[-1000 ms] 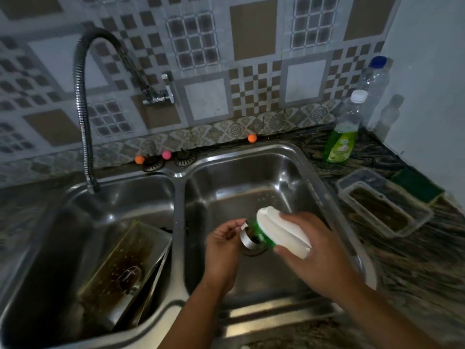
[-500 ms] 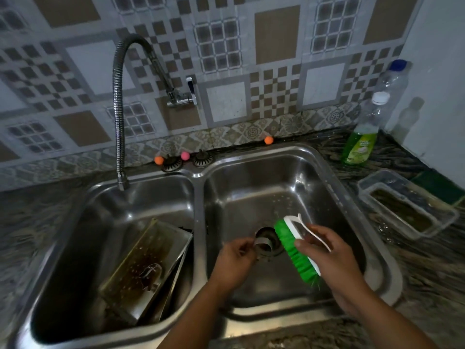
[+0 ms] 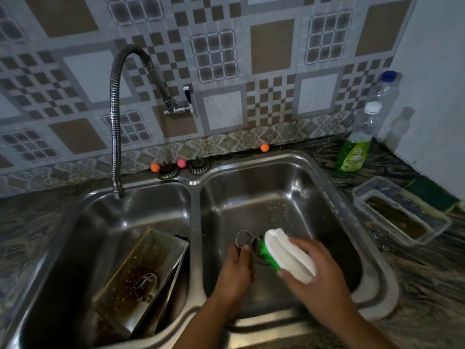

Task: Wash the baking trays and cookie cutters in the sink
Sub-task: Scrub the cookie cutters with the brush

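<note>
Over the right basin of the steel double sink, my left hand pinches a small round metal cookie cutter. My right hand grips a white scrubbing brush with green bristles, which press against the cutter above the drain. In the left basin a dirty baking tray leans tilted, and another cookie cutter lies on it. A second tray edge shows beside the tilted one.
A flexible steel tap arches from the wall over the left basin; no water runs. A green dish-soap bottle and a clear bottle stand at the back right. A clear plastic container and green sponge sit on the right counter.
The brush has turned from bristles facing me to its white back up, with the bristles against the cutter. The camera view has shifted slightly; both hands stay over the right drain.
</note>
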